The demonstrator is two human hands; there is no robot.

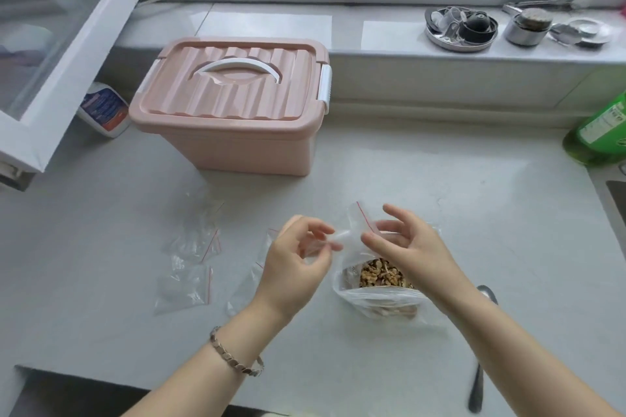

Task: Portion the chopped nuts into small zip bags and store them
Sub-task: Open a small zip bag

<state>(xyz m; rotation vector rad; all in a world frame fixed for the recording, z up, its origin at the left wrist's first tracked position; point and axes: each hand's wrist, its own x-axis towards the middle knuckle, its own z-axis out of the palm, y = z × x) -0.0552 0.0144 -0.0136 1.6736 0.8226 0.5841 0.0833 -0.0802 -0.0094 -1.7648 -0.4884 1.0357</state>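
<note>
Bench (pixel 440 179), back-left corner: white spray bottle (pixel 103 110). Just beside it, near the back edge, stood the pink storage box (pixel 230 105), lid on.

Left of centre: several empty zip bags (pixel 189 267) lay flat.

Centre, toward the front edge: left hand (pixel 298 257) pinched one lip of a small zip bag (pixel 352 234), held above the bench. Right hand (pixel 403 244) pinched the opposite lip between thumb and a finger, other fingers spread.

Under the right hand: open large bag of chopped nuts (pixel 379 281), resting on the bench.

Front edge, right: spoon (pixel 477 382), blurred.

Right edge: green bottle (pixel 599 132).
</note>
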